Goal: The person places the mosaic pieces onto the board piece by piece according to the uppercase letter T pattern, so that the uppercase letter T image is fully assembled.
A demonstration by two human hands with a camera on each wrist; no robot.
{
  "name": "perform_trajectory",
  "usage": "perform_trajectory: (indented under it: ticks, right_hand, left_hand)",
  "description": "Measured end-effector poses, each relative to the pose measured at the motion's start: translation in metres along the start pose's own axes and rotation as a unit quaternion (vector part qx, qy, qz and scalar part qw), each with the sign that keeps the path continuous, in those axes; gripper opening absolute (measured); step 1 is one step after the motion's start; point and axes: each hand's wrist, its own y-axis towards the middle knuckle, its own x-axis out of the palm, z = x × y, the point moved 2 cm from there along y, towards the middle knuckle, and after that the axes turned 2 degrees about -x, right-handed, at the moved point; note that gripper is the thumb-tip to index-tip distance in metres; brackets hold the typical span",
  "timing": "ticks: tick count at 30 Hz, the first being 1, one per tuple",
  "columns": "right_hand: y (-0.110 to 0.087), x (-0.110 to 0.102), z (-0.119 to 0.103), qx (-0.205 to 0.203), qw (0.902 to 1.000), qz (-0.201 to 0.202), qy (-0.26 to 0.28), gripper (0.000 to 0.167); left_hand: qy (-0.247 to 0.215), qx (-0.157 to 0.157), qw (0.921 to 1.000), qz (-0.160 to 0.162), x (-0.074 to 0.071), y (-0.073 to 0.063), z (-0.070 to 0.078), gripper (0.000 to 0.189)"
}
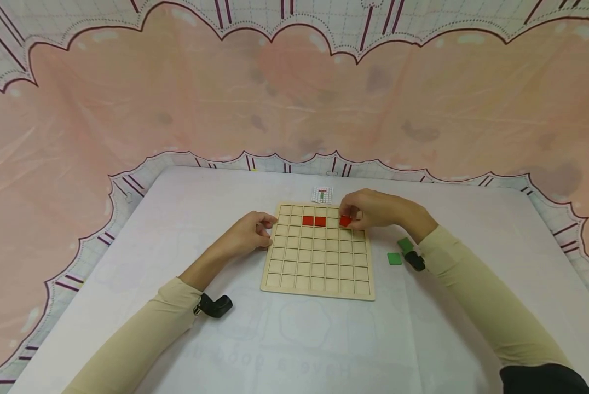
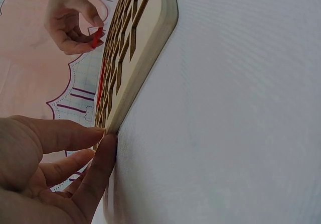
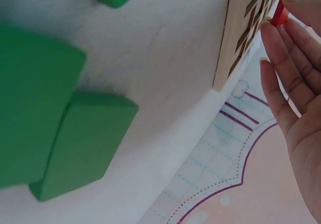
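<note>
A wooden grid board [image 1: 301,256] lies on the white table, with two red square tiles [image 1: 307,220] side by side in an upper row. My right hand [image 1: 373,208] pinches another red tile [image 3: 280,13] between thumb and fingertips, over the upper right part of the board. At the left edge of the board, my left hand [image 1: 247,232] rests its thumb and fingertips against the side, the digits fairly straight. Green tiles [image 1: 394,258] lie to the right of the board near my right wrist. Close up in the right wrist view, green tiles [image 3: 85,143] partly overlap.
Just behind the board lies a small card [image 1: 322,195] printed with a grid and a red-and-green T shape. The white tabletop [image 1: 294,339] runs up to a pink cloth with a scalloped border [image 1: 284,109]. Black wrist devices [image 1: 215,305] hang below the sleeves.
</note>
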Motion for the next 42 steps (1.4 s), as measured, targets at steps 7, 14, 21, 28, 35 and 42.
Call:
perform_trajectory:
  ticks: [7, 14, 21, 28, 35, 42]
  right_hand:
    - [0.007, 0.001, -0.001, 0.007, 0.9999, -0.01, -0.004, 0.019]
    - [0.016, 0.003, -0.001, 0.019, 0.9995, -0.022, -0.016, 0.02]
    - [0.02, 0.004, -0.004, 0.014, 0.9995, -0.024, -0.011, 0.025]
    - [0.025, 0.006, -0.005, 0.006, 0.9995, -0.025, -0.02, 0.024]
    - [0.03, 0.006, -0.005, 0.001, 0.9991, -0.024, -0.036, 0.024]
    - [0.028, 0.005, -0.009, -0.005, 0.9988, -0.024, -0.043, 0.026]
  left_hand:
    - [0.003, -0.002, 1.0, 0.0, 0.001, -0.001, 0.0, 0.053]
    - [0.002, -0.002, 1.0, -0.001, 0.001, -0.001, 0.001, 0.053]
    - [0.005, -0.006, 1.0, 0.003, 0.001, -0.001, 0.0, 0.053]
    - [0.006, -0.008, 0.9999, 0.005, 0.001, -0.001, 0.001, 0.054]
    - [0.001, -0.011, 0.9999, 0.004, 0.0, -0.001, 0.003, 0.053]
    - [-0.004, -0.008, 1.0, -0.001, 0.0, 0.0, 0.001, 0.054]
